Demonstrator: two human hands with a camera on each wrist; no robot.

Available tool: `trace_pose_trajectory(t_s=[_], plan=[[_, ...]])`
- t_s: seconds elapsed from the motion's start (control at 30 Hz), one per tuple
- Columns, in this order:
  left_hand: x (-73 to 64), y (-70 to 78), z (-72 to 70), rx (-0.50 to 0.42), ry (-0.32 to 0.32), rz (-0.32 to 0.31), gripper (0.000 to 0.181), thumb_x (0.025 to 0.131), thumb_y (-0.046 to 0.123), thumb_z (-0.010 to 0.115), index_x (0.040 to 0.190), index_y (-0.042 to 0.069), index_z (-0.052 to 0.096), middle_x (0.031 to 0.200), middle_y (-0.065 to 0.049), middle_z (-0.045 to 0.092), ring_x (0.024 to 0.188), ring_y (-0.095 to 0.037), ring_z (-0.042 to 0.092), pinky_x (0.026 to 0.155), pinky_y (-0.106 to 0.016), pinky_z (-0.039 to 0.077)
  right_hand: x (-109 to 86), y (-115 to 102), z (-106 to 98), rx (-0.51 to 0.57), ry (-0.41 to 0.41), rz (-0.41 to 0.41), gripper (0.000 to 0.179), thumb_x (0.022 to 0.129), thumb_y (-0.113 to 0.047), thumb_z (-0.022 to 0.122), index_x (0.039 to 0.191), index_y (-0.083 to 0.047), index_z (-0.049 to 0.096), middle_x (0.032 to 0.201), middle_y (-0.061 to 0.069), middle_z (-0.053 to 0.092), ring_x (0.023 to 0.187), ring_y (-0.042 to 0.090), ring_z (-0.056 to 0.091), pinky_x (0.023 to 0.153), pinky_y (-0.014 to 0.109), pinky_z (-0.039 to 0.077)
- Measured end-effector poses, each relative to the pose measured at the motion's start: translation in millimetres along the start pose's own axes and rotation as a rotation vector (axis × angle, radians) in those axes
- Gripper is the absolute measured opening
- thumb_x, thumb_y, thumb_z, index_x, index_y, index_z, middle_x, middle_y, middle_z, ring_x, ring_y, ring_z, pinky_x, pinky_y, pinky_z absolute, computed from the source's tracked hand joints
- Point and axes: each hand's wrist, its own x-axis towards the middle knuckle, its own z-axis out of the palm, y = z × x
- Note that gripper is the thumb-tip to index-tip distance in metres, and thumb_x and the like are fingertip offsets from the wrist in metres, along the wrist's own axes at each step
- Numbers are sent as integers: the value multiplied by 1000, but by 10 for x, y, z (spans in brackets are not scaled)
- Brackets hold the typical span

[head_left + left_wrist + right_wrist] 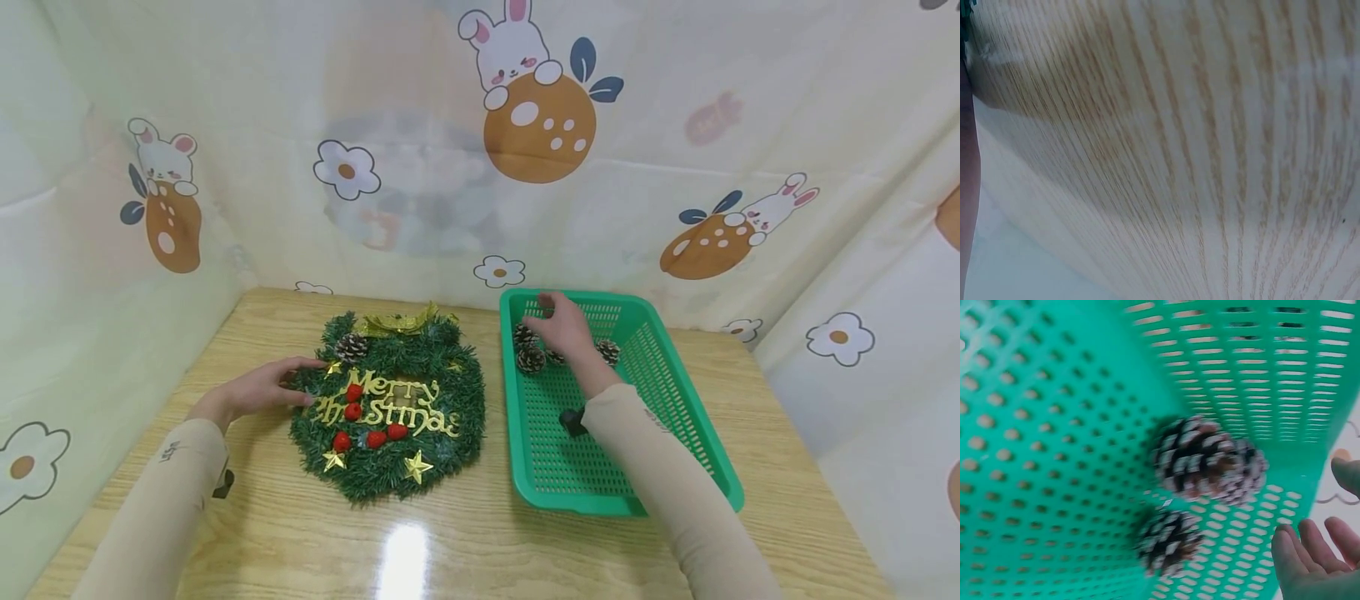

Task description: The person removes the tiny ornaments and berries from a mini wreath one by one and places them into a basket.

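A green tinsel wreath [465, 400] lies on the table, with gold "Merry Christmas" lettering, red berries [397, 431], gold stars [417, 467] and a gold bow [397, 322]. One pine cone [351, 347] sits at its upper left. My left hand [266, 387] rests at the wreath's left edge, fingers extended onto it; only a sliver of that hand shows in the left wrist view. Over the far left part of the green basket [513, 433] is my right hand [562, 327], its fingers apart and holding nothing. White-tipped pine cones [1191, 456] lie in the basket below it.
The wooden table [300, 542] meets a patterned curtain [420, 225] at the back and both sides. Another pine cone [607, 352] lies in the basket to the right of my right hand. The basket's raised walls surround the cones.
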Motion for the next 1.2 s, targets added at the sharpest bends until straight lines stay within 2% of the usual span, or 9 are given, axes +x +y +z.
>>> trace_pose_trajectory(t_s=[0.17,0.37,0.57,0.83,1.03,1.2], plan=[[2,-10,0,8,-1,10,68,91,24,70,149,8,37,153,-28,27,134,-51,32,105,-66,28,-11,-169,-54,79,43,-3,63,94,-30,65,148,-8,39,147,13,46,133,32,43,103,50,42],[13,-34,-2,15,1,9,68,92,25,70,149,8,37,152,-29,28,133,-52,33,104,-66,30,-49,-411,-48,147,59,-51,63,94,-31,66,147,-9,41,145,12,48,133,31,44,102,49,43],[13,-31,2,-7,-1,-6,68,91,24,70,149,8,37,153,-29,26,135,-53,29,105,-67,28,-58,-626,69,248,48,-87,64,93,-29,68,147,-9,41,146,13,46,133,30,44,101,47,44],[6,6,6,-11,-4,-20,69,91,23,70,150,8,37,155,-29,22,137,-57,20,106,-70,22,-43,-870,243,327,9,-104,66,91,-30,70,148,-12,41,146,9,46,133,28,45,101,44,45],[11,1,8,-23,6,-8,68,91,23,70,149,7,38,155,-28,23,139,-55,16,108,-69,18,-40,-1012,349,345,-20,-96,67,91,-31,70,148,-12,40,147,8,45,133,29,44,101,44,45],[12,-32,8,-22,5,-11,69,91,24,70,149,8,38,155,-27,23,140,-54,16,108,-69,18,-17,-1059,454,335,-39,-83,68,91,-34,70,149,-14,39,148,6,45,133,28,44,100,44,45]])
